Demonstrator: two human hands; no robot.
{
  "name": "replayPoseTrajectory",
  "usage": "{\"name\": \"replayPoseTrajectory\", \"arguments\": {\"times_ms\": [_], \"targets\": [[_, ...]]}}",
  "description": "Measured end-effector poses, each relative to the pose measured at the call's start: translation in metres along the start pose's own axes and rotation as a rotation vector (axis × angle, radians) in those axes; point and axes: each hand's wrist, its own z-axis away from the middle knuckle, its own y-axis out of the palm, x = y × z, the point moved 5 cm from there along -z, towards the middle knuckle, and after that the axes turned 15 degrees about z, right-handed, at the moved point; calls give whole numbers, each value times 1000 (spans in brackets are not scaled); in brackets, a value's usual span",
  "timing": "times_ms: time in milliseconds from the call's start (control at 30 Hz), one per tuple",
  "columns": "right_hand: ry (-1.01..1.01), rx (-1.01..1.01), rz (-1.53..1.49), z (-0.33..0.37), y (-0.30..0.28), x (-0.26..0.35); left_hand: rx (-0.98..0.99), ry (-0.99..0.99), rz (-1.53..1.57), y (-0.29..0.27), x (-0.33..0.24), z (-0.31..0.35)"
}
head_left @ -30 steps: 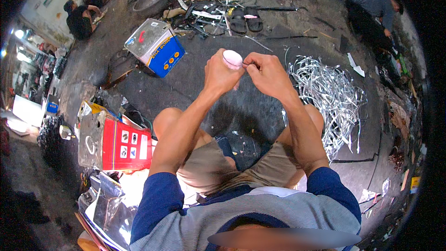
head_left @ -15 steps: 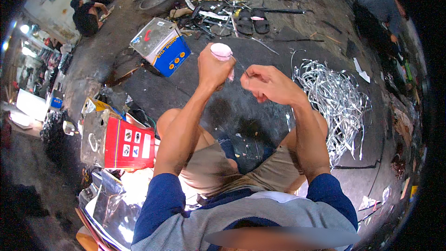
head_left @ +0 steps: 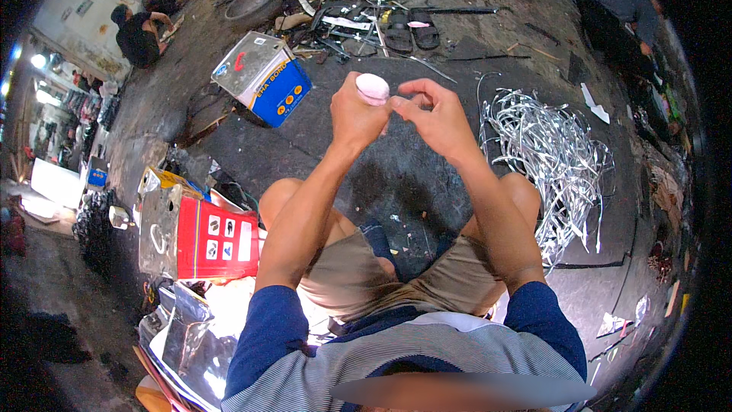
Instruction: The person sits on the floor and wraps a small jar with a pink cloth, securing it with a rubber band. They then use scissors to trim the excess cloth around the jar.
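My left hand (head_left: 354, 117) is closed round a pale pink piece (head_left: 373, 90), its rounded end standing up out of the fist. Its lower part is hidden by my fingers, and I cannot tell what kind of thing it is. Close by on the right, my right hand (head_left: 436, 117) has thumb and forefinger drawn together beside the pink piece. Whatever sits in that pinch is too small to make out. Both hands are raised in front of my bent knees, above the dark floor mat (head_left: 412, 175).
A tangled heap of silvery strips (head_left: 545, 164) lies right of my knee. A blue-and-white tin (head_left: 267, 80) stands far left, a red box-shaped can (head_left: 217, 236) at left. Black sandals (head_left: 423, 29) and scraps lie ahead. Other people (head_left: 621, 8) sit or bend farther off.
My right hand has come up and closer to the left hand, its fingers now meeting beside the pink piece. The left hand has shifted slightly right, still gripping it.
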Motion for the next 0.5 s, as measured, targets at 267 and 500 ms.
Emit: {"name": "replayPoseTrajectory", "arguments": {"times_ms": [267, 500], "targets": [[-196, -177, 188, -4, 7, 4, 45, 211, -68, 13, -18, 13], [-239, -88, 200, -8, -1, 3, 82, 143, 37, 10, -30, 15]]}}
